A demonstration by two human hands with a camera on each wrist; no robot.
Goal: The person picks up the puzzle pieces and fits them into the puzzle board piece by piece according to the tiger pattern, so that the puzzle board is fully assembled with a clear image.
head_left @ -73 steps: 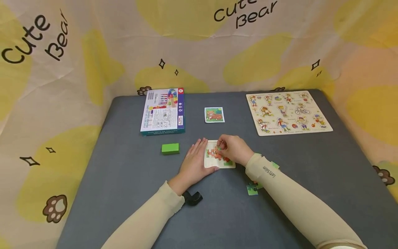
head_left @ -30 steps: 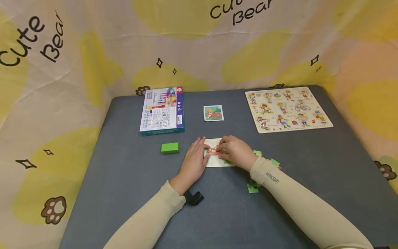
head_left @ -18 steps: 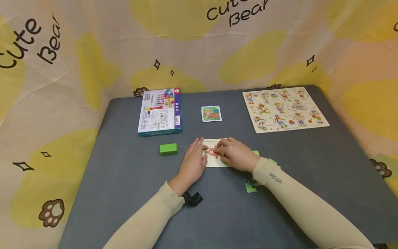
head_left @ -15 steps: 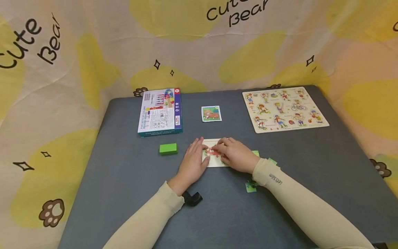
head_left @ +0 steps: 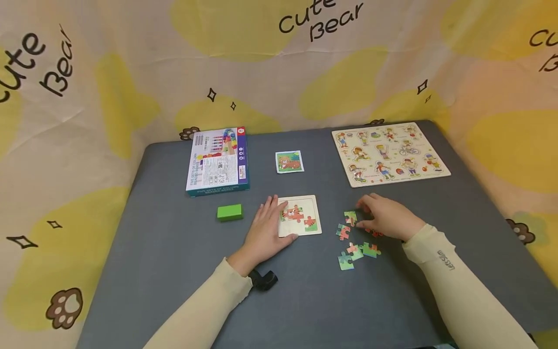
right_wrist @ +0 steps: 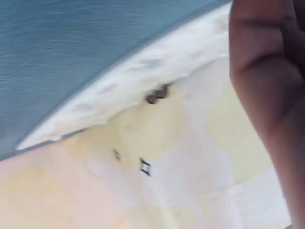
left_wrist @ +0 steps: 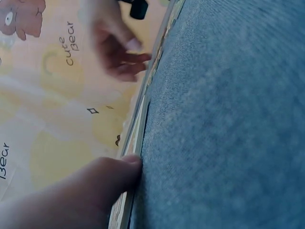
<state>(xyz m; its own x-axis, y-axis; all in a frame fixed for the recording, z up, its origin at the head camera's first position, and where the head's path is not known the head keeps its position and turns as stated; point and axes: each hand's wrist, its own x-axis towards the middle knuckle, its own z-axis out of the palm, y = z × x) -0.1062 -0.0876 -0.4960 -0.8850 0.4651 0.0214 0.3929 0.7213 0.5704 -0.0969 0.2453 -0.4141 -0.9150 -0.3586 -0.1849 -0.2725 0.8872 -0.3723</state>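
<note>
A small wooden puzzle tray (head_left: pixel 314 213) lies on the table, with a few joined tiger pieces (head_left: pixel 293 213) in it and one green-and-orange piece (head_left: pixel 310 224) at its lower right. My left hand (head_left: pixel 263 235) rests along the tray's left side with fingers extended; the left wrist view shows its thumb (left_wrist: pixel 116 174) against the tray's edge. My right hand (head_left: pixel 388 217) hovers over loose puzzle pieces (head_left: pixel 343 231) right of the tray, fingers bent and apart. Nothing shows between its fingertips, and it partly covers a red piece (head_left: pixel 374 232).
A picture card (head_left: pixel 289 162) lies behind the tray. Farther left are a green block (head_left: pixel 229 212) and a flat box (head_left: pixel 215 167). A larger board with figures (head_left: pixel 392 155) lies at the back right. More loose pieces (head_left: pixel 346 261) sit nearer the front.
The right hand has left the tray and moved right to the loose pieces. The tiger pieces it was pressing now lie uncovered in the tray. The left hand stays at the tray's left side.
</note>
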